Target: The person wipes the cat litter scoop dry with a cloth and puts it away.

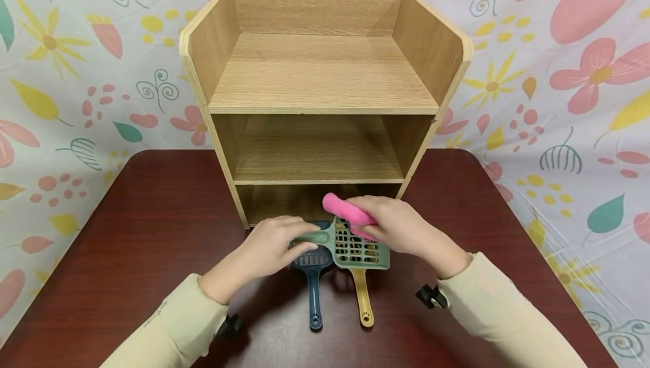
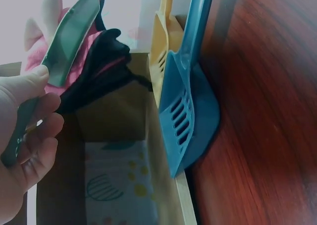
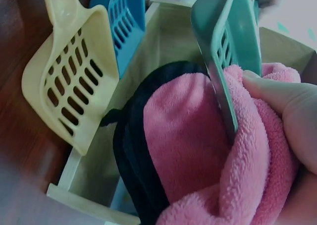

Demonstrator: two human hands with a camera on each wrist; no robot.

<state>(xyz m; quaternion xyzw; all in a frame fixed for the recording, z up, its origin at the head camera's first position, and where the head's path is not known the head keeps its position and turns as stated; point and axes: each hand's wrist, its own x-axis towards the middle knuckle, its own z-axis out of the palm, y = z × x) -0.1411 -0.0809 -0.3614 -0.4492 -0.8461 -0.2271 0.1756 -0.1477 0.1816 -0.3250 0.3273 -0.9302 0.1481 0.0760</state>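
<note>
My left hand (image 1: 269,244) grips the handle of a green slotted litter scoop (image 1: 330,238), held up in front of the shelf's lowest compartment. On the other side, my right hand (image 1: 396,224) holds a bright pink cloth (image 1: 350,211) against the scoop's slotted pan. The right wrist view shows that plush pink cloth (image 3: 185,111) with a dark border, bunched around one edge of the green pan (image 3: 205,22). Under the green scoop are a dark blue litter scoop (image 1: 313,294) and a yellow one (image 1: 363,294), their pans partly hidden and their handles pointing toward me.
Behind the hands stands a light wooden shelf unit (image 1: 325,74) with an open top and two compartments below. It rests on a dark red-brown table (image 1: 152,232). A flower-patterned curtain (image 1: 584,103) hangs around the back and sides.
</note>
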